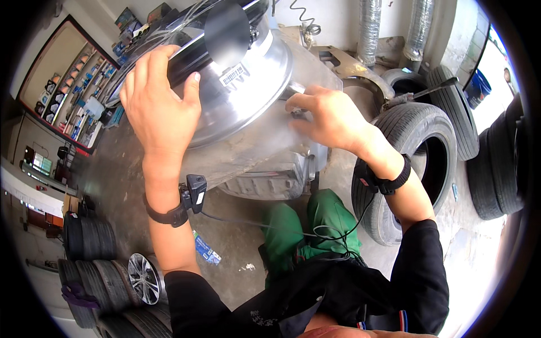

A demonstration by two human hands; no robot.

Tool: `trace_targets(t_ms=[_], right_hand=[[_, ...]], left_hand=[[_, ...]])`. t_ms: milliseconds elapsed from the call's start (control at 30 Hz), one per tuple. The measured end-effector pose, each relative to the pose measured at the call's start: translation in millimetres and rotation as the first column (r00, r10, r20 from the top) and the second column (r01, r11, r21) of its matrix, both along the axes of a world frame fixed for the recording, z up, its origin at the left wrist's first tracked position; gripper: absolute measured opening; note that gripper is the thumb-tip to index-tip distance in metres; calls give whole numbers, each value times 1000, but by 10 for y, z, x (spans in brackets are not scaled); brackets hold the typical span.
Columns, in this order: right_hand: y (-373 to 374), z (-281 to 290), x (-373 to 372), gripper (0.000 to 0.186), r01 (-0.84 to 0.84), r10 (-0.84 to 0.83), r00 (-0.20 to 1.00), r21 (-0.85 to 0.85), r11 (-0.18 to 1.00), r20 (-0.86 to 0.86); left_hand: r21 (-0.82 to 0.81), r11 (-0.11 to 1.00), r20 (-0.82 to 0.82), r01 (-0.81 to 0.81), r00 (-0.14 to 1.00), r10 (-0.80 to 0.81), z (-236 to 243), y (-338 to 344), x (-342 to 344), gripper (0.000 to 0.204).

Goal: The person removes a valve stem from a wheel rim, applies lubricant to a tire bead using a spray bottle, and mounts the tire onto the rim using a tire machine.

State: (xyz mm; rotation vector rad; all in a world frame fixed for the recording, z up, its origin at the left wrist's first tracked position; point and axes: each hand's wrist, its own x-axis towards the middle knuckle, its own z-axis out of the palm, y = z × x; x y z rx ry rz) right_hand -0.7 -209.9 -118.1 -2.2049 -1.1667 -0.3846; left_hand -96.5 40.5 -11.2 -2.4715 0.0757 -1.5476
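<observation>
A silver metal wheel (259,84) with black parts and a barcode label lies on a grey machine (265,160) in front of me. My left hand (158,107) curls its fingers over a black part at the wheel's left side, thumb bent against it. My right hand (321,115) is closed at the wheel's right lower edge, by a short metal piece (296,89); what its fingers hold is hidden and blurred. Both wrists wear black straps with small devices and cables.
Loose tyres (375,219) stand at the right, beside a long metal bar (448,84). Silver ducts (369,28) run up the back wall. At lower left are stacked tyres (96,287) and an alloy wheel (143,279). A shelf board (70,84) of small items is at upper left.
</observation>
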Motion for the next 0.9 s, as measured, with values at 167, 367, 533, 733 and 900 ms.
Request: trace_targets(t_ms=[167, 367, 533, 733, 900], right_hand=[[177, 50, 94, 17, -48, 50, 999, -90, 995, 19], [187, 16, 92, 20, -20, 24, 1000, -169, 985, 16], [254, -92, 164, 16, -33, 65, 986, -200, 979, 156], [125, -175, 182, 21, -15, 15, 992, -6, 1000, 129], [137, -214, 234, 25, 28, -30, 999, 108, 994, 21]], left_hand=[[40, 996, 90, -83, 993, 79, -31, 74, 46, 47], [48, 993, 152, -109, 983, 100, -88, 77, 104, 47], [67, 985, 164, -159, 975, 146, -84, 131, 127, 48], [103, 974, 163, -201, 970, 183, -93, 213, 152, 46], [112, 973, 169, -201, 969, 180, -89, 214, 147, 46]])
